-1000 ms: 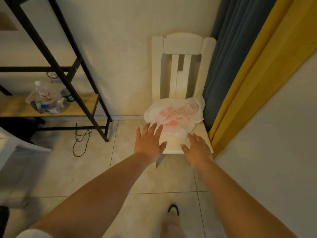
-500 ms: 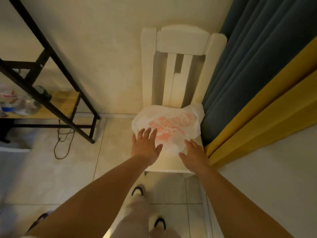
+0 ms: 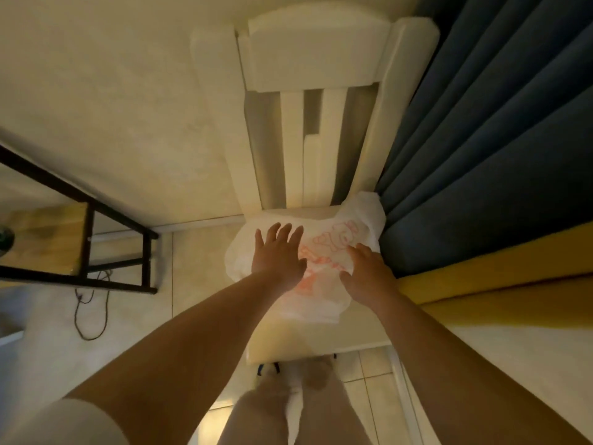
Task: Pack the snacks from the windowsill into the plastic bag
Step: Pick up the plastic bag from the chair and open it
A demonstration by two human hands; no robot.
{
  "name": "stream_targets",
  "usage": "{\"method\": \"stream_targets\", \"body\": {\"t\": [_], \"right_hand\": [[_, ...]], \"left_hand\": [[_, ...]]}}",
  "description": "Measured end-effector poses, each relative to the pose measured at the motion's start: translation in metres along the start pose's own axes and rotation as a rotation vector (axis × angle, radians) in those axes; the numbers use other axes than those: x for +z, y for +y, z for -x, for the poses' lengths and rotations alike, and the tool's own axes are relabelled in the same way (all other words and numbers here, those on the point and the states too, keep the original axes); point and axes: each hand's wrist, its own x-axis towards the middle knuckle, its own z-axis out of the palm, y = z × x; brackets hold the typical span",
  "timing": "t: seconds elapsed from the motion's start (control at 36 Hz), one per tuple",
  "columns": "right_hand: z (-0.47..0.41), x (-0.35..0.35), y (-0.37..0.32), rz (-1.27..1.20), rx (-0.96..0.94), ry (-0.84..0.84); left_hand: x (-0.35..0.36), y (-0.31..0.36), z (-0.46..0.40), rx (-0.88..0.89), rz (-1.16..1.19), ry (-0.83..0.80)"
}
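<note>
Crowded corner around the hands: a white chair (image 3: pixel 316 59) backed against a cream wall (image 3: pixel 112 91), blue curtain (image 3: pixel 497 139) hanging just to the right of the right hand (image 3: pixel 369 274), its folds touching the far corner of the plastic bag (image 3: pixel 317 303). Yellow curtain band (image 3: pixel 481 284) below that, close beside the right forearm. Off to the left of the left hand (image 3: pixel 277 260), well apart, a black-framed shelf (image 3: pixel 86 245) with a wooden board, and a dark cable (image 3: pixel 86 316) looping on the tiled floor (image 3: pixel 199 268). Nothing between the hands and the bag.

Count: one chair, one plastic bag, two hands, one shelf, one cable. Snacks and windowsill out of view.

Plastic bag, white with red print, lying crumpled and flat on the chair seat, directly under both hands. Left hand spread wide, fingers straight, over the bag's left half, apparently touching. Right hand over the bag's right side, fingers bent down toward the plastic; whether pinching it or merely resting — cannot tell. Bag's near edge reaching back toward the wrists.
</note>
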Motion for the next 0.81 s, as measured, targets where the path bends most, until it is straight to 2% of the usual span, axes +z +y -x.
{"method": "stream_targets", "body": {"t": [0.28,0.5,0.64,0.72,0.81], "right_hand": [[-0.109,-0.015,0.034,0.035,-0.005,-0.037],[-0.184,-0.013,0.065,-0.022,0.081,0.091],[-0.215,-0.001,0.074,0.057,0.122,0.082],[-0.224,0.003,0.081,0.136,0.191,0.094],[-0.229,0.006,0.086,0.117,0.276,0.096]], "left_hand": [[0.012,0.016,-0.098,-0.037,0.004,-0.076],[0.046,0.034,-0.172,0.003,0.014,-0.102],[0.066,0.052,-0.200,0.019,0.051,-0.167],[0.075,0.052,-0.209,-0.046,0.012,-0.161],[0.078,0.044,-0.205,-0.182,0.094,-0.117]]}}
